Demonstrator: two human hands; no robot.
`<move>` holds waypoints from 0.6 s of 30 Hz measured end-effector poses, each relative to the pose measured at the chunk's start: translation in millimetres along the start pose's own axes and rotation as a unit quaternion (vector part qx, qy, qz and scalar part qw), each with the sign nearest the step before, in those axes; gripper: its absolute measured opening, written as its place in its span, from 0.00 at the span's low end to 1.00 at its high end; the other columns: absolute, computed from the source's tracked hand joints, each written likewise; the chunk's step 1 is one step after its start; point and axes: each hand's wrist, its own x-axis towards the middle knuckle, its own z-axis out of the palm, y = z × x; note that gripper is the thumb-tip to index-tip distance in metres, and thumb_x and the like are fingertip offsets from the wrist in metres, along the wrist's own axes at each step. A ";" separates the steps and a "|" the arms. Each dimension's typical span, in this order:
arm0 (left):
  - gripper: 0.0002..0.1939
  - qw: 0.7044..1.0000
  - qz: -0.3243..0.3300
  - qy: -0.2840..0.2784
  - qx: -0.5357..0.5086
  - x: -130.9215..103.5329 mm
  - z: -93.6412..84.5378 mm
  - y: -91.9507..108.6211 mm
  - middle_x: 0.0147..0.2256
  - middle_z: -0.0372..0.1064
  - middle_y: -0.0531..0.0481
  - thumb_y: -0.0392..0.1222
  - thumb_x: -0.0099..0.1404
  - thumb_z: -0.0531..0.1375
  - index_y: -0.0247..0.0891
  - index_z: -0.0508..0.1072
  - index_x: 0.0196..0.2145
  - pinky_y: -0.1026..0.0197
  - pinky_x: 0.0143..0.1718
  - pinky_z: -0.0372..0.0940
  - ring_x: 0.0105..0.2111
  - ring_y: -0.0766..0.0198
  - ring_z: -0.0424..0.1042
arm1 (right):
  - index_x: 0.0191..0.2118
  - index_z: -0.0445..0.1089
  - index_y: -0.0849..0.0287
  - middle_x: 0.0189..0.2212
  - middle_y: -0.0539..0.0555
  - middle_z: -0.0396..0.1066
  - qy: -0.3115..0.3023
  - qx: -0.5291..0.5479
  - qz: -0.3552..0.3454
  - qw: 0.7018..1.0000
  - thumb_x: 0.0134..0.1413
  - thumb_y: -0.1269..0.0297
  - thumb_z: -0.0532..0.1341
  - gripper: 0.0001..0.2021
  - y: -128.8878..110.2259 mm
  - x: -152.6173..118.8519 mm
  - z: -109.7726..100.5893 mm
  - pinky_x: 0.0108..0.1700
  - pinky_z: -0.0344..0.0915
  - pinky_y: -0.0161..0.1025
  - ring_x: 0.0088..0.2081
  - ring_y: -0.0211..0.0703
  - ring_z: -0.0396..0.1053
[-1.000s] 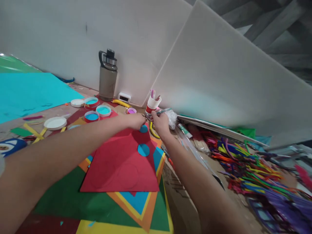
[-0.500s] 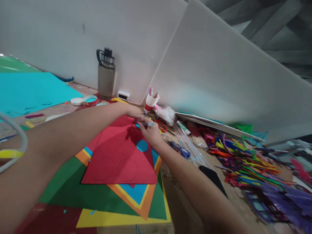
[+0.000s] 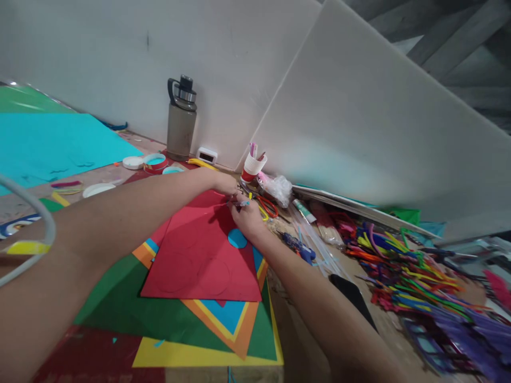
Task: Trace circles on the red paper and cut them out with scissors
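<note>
Red paper (image 3: 187, 250) lies in front of you on top of a stack of coloured sheets, with both your hands close together at its far end. Your right hand (image 3: 246, 217) grips a slim pen-like tool (image 3: 242, 204) with a pale blue end; its tip is too small to make out. Your left hand (image 3: 226, 183) bends over the paper's far edge, its fingers curled, and I can't tell whether they grasp anything. On your side of the right hand, a blue disc (image 3: 237, 239) lies flat on the red paper near its right edge, and faint circles (image 3: 214, 276) are drawn towards the near edge. Beneath, a green sheet (image 3: 120, 298) spreads out, with yellow paper (image 3: 207, 359) showing nearest you. Beyond your hands stands a white and red cup (image 3: 255, 164) of pens, while a blue glue gun (image 3: 306, 254) lies to the right of your right forearm.
</note>
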 end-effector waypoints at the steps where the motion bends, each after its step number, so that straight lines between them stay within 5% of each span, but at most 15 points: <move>1: 0.11 0.999 0.023 -0.046 0.014 -1.0 -2.5 1.8 0.39 0.78 0.49 0.34 0.59 0.56 0.31 0.78 0.34 0.67 0.44 0.58 0.40 0.64 0.68 | 0.34 0.70 0.58 0.32 0.55 0.74 -0.004 0.001 0.007 1.000 0.57 0.69 0.54 0.07 -1.3 -1.2 -2.2 0.41 0.63 0.36 0.35 0.43 0.70; 4: 0.12 0.989 0.064 -0.127 0.044 -1.4 -9.5 5.2 0.43 0.77 0.46 0.36 0.60 0.56 0.35 0.79 0.37 0.63 0.46 0.59 0.42 0.59 0.70 | 0.34 0.70 0.57 0.31 0.54 0.74 -0.021 0.010 0.034 0.999 0.57 0.68 0.54 0.07 -3.0 -6.1 -10.0 0.40 0.63 0.35 0.34 0.42 0.70; 18: 0.16 0.991 0.021 -0.132 0.003 4.5 -5.2 -3.6 0.35 0.77 0.44 0.51 0.60 0.57 0.39 0.80 0.34 0.59 0.41 0.60 0.35 0.56 0.71 | 0.32 0.70 0.57 0.26 0.50 0.71 -0.029 0.049 0.087 0.995 0.57 0.61 0.56 0.08 7.4 -17.5 -27.6 0.35 0.61 0.34 0.30 0.40 0.67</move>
